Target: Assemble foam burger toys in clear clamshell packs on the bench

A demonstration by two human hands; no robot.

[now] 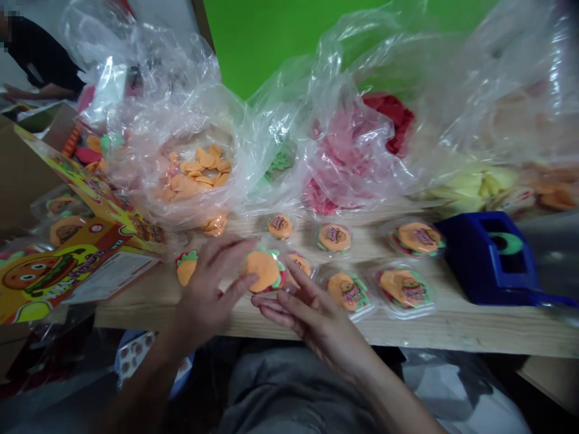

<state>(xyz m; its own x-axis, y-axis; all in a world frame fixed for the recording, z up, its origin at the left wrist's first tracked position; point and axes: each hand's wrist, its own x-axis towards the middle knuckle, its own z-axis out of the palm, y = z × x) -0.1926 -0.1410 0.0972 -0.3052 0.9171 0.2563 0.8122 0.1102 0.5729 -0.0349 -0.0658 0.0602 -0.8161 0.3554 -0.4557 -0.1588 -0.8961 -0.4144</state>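
Note:
Between my hands is a gummy burger in a clear plastic pack [262, 272], raised over the front of the table, its orange bun facing up. My left hand [203, 295] grips it from the left, with the thumb across its edge; the hand is blurred. My right hand [316, 313] cups it from the right, fingers beneath and thumb at its side. A loose orange-and-green gummy piece [186, 267] lies by my left hand. Close to my right hand sit labelled burger packs [348, 292], one of them [299, 263] partly hidden behind the held pack.
Several more labelled packs [335, 238] line the wooden table [452, 331]. A blue tape dispenser [491, 259] stands right. Plastic bags of orange [203, 166], green [279, 163] and pink-red gummies [346, 144] fill the back. A yellow display box [67, 271] is left; a person [38, 54] is beyond.

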